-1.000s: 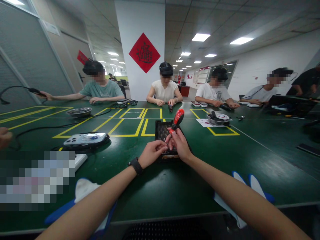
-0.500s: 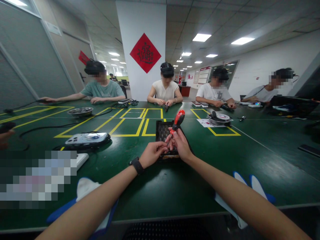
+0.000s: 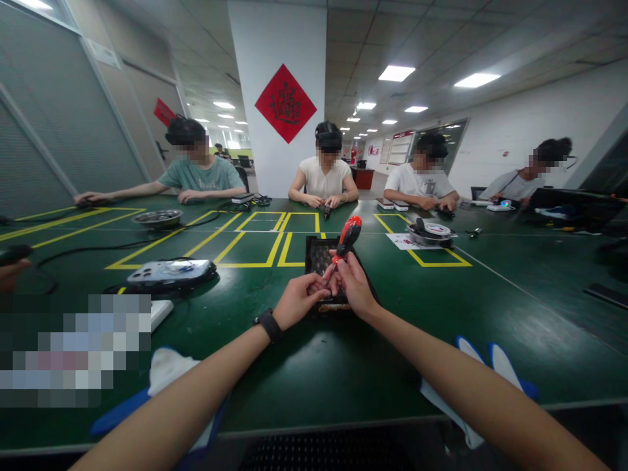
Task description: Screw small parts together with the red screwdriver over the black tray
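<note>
A screwdriver (image 3: 350, 233) with a red and black handle leans with its handle up and its thin shaft down. My right hand (image 3: 359, 291) is closed around the lower handle and upper shaft. My left hand (image 3: 297, 301), with a dark watch (image 3: 268, 325) on the wrist, is pinched by the shaft's lower end; whatever sits between those fingertips is too small to make out. Directly below both hands lies a black tray (image 3: 310, 252) with a patterned bottom, partly covered by the hands. The screwdriver's tip is hidden among the fingers.
White-and-blue gloves (image 3: 169, 369) lie under my left forearm; another glove (image 3: 507, 367) is beneath the right. A phone-like device (image 3: 171, 273) and a metal bowl (image 3: 157, 220) stand left. A round reel (image 3: 432, 230) sits right. Several people (image 3: 326, 176) sit across the green table.
The screwdriver's handle has tilted very slightly to the left. Both hands otherwise stay in place. At the far left, a co-worker's hand has shifted a little.
</note>
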A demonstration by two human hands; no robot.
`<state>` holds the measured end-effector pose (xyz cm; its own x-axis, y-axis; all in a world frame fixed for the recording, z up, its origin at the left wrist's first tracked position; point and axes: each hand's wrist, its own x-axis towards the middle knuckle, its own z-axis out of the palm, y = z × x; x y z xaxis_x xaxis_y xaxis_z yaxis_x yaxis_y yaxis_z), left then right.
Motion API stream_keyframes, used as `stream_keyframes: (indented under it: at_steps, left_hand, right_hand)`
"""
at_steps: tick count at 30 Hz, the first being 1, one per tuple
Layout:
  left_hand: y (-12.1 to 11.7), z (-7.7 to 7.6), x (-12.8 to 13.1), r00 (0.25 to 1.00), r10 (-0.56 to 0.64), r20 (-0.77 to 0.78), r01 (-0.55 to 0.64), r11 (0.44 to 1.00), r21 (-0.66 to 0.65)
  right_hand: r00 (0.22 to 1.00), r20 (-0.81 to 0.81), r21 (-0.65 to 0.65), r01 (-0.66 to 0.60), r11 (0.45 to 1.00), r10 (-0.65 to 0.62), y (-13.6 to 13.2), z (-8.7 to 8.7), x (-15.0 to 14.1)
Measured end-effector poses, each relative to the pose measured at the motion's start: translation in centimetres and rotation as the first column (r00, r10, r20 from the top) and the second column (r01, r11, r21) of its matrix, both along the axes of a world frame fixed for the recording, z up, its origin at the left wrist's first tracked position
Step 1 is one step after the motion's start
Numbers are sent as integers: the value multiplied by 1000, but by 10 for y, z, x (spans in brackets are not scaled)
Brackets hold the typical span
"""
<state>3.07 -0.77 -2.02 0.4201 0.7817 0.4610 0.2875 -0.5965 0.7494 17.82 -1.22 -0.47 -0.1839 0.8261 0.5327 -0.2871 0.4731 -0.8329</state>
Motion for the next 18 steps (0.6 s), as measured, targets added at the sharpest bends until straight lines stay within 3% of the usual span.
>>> stream_keyframes:
  at_steps: [11,18]
  left_hand:
    - [-2,3,-2,997,-69,37,72,996,-58]
    - [1,-2,1,999,42,4,-42,999,-26]
  right_hand:
    - [1000,5,-22,0,1000,1,-1,1,1]
    - [999,18,0,35,999,-35,-2,1,1]
